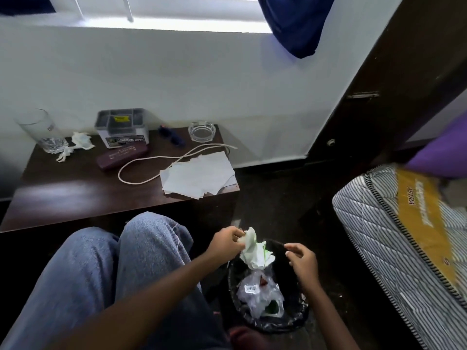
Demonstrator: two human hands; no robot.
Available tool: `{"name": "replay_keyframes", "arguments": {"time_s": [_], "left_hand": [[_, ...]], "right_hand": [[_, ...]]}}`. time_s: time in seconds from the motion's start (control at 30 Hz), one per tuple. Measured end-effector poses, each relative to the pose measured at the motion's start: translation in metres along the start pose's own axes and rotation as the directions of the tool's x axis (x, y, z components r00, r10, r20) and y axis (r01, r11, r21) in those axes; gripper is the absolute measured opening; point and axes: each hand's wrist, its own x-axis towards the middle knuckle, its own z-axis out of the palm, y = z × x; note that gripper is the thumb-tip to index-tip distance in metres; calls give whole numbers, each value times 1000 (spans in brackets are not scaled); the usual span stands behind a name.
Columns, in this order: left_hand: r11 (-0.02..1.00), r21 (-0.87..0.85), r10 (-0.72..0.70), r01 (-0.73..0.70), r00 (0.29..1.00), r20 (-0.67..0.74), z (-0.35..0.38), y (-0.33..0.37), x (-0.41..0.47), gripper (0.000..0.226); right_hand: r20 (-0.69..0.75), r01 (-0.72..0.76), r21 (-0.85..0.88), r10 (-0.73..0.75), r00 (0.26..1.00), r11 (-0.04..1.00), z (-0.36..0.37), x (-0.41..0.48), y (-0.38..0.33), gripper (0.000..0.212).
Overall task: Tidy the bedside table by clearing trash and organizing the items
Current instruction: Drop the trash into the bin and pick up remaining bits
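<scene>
Trash bin (290, 322) sits just under my hands, plastic wrap (257, 294) inside. My left hand (228, 239) pinches a crumpled tissue (254, 252) over its far rim; released here, it may fall on the floor. My right hand (302, 261) curls just beside; if it holds anything, I cannot tell. Beyond the left hand, the bedside table (75, 193) carries papers (199, 175), a cord (141, 168) and tissue scraps (80, 142).

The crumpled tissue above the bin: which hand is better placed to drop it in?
Left. The left hand pinches the crumpled tissue above the black bin, so releasing probably suffices; the right hand is beside, not touching it.
</scene>
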Motion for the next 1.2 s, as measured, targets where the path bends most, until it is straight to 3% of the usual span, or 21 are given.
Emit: {"name": "replay_keyframes", "arguments": {"time_s": [0.13,0.23,0.3,0.5,0.77,0.87,1.2], "left_hand": [[991,7,-133,137,942,309,23,2,-2,47],[986,115,-158,123,909,385,19,-1,-3,49],[989,101,-139,109,915,379,7,-1,-1,45],[991,-107,-63,85,978,199,-63,11,5,29],[932,-364,-7,-9,999,-42,-177,4,-1,22],[872,-485,-15,-64,987,-158,-217,-8,-4,20],[842,-534,-186,-68,894,-407,-333,-97,-11,19]], "right_hand": [[0,-18,-25,18,1000,1000,-2,3,0,19],[26,-47,-46,49,998,998,-2,0,1,20],[59,-78,-25,80,995,997,1,-2,-3,22],[191,-95,11,91,977,995,30,0,-40,24],[390,18,89,-51,920,996,104,8,-149,22],[489,120,69,-139,861,990,142,8,-200,17],[733,511,-13,-339,590,860,303,2,-318,28]]}}
